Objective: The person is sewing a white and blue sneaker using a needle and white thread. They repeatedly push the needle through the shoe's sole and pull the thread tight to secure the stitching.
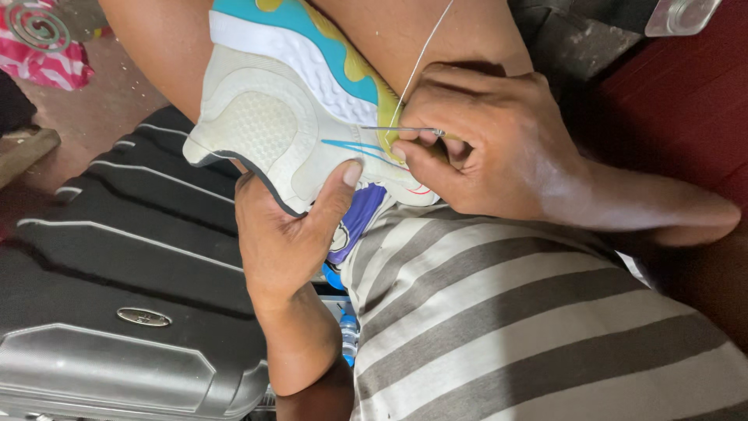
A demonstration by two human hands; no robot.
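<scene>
sneaker (273,117) | left hand (284,234) grips sole | right hand (483,148) pinches needle (397,129)

White-teal-yellow sneaker (288,101), grey-striped shirt (506,312), black suitcase (117,257).

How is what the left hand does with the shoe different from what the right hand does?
The left hand grips the shoe from below, thumb pressed on the white sole; the right hand sits at the shoe's edge. The left hand holds no tool; the right hand pinches a thin metal needle with white thread running up. Both hands touch the shoe.
</scene>
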